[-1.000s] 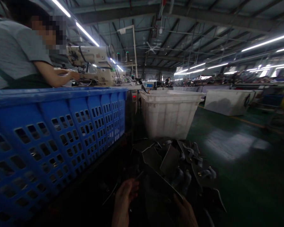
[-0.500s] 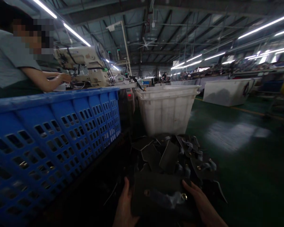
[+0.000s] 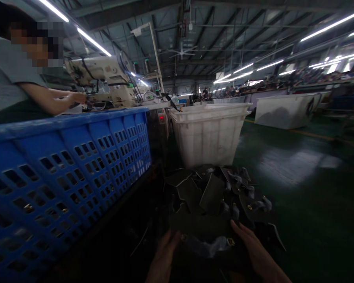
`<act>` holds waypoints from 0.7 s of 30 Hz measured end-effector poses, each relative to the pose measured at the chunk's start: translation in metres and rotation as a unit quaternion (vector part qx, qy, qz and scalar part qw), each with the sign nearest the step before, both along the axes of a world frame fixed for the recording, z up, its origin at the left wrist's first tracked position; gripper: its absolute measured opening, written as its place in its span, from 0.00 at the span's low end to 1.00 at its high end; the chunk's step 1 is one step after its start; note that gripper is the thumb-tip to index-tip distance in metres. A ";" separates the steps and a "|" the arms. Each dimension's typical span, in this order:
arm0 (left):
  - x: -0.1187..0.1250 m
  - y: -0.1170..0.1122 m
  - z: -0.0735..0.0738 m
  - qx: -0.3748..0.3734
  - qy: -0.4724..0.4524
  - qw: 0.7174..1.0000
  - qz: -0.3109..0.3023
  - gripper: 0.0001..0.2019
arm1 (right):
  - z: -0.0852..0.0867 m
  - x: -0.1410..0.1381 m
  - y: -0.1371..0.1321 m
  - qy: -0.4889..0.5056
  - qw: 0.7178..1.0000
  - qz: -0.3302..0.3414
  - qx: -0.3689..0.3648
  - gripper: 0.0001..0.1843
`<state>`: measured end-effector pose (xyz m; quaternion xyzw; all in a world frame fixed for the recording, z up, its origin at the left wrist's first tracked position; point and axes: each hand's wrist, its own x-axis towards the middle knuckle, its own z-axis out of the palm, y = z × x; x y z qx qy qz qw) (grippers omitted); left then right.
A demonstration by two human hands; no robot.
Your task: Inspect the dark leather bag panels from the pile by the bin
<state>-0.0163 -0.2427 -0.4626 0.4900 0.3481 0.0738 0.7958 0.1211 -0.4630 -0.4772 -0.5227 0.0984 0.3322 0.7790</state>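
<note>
A dark bag panel (image 3: 200, 226) lies low in front of me, its carry handle (image 3: 208, 247) wrapped in clear plastic and fixed by a gold-coloured ring at each end. My left hand (image 3: 164, 253) grips the panel's left side, slightly blurred, with the fingers near the left ring. On the opposite side my right hand (image 3: 250, 245) holds the right edge, thumb on top; its other fingers are hidden underneath. Just beyond, a heap of similar dark panels (image 3: 214, 192) overlaps loosely, several with plastic-wrapped handles.
On the left stands a large blue slatted crate (image 3: 76, 157). A white plastic tub (image 3: 208, 135) is behind the heap, and another white bin (image 3: 283, 112) sits farther right on the green floor (image 3: 306, 188). Beyond the crate a co-worker (image 3: 14, 78) works at a sewing machine (image 3: 103, 74).
My left hand has shifted right and inward over the panel, towards the left ring. My right hand has moved slightly right. The camera view has shifted a little.
</note>
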 end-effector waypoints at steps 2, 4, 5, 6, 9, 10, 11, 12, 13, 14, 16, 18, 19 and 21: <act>0.004 0.003 -0.002 -0.014 -0.007 1.000 0.020 0.25 | 0.002 0.000 -0.002 0.031 0.998 0.025 0.054 0.32; 0.006 0.007 -0.001 -0.018 -0.011 0.999 0.024 0.24 | 0.005 0.000 -0.003 0.028 0.988 0.074 0.131 0.32; 0.006 0.009 0.000 -0.012 -0.006 1.000 0.028 0.24 | 0.006 0.000 -0.004 0.016 0.983 0.091 0.161 0.32; 0.006 0.012 0.000 -0.006 0.001 0.999 0.034 0.24 | 0.007 -0.001 -0.004 0.006 0.978 0.102 0.184 0.31; 0.004 0.019 0.000 0.015 0.015 0.998 0.051 0.23 | 0.009 -0.003 -0.002 -0.008 0.968 0.116 0.224 0.30; 0.002 0.022 -0.001 0.025 0.014 0.998 0.053 0.23 | 0.009 -0.004 -0.001 -0.011 0.966 0.119 0.231 0.30; 0.001 0.025 -0.003 0.036 0.010 0.998 0.053 0.22 | 0.010 -0.005 0.000 -0.015 0.963 0.123 0.238 0.30; -0.001 0.029 -0.006 0.058 0.002 0.997 0.052 0.21 | 0.010 -0.006 0.000 -0.020 0.961 0.128 0.245 0.30; -0.002 0.033 -0.008 0.091 -0.007 0.995 0.048 0.22 | 0.010 -0.007 0.001 -0.025 0.959 0.134 0.248 0.30; -0.004 0.036 -0.011 0.127 -0.016 0.991 0.040 0.24 | 0.011 -0.008 0.001 -0.028 0.958 0.140 0.248 0.31; -0.006 0.041 -0.015 0.177 -0.027 0.983 0.027 0.28 | 0.011 -0.011 0.004 -0.035 0.959 0.147 0.239 0.33; -0.008 0.041 -0.018 0.176 -0.034 0.983 0.027 0.29 | 0.008 -0.014 0.009 -0.052 0.971 0.129 0.196 0.31; -0.008 0.039 -0.019 0.159 -0.037 0.986 0.033 0.29 | 0.005 -0.015 0.012 -0.064 0.979 0.112 0.160 0.30; -0.008 0.033 -0.018 0.131 -0.044 0.989 0.057 0.25 | -0.004 -0.017 0.017 -0.080 0.991 0.075 0.075 0.30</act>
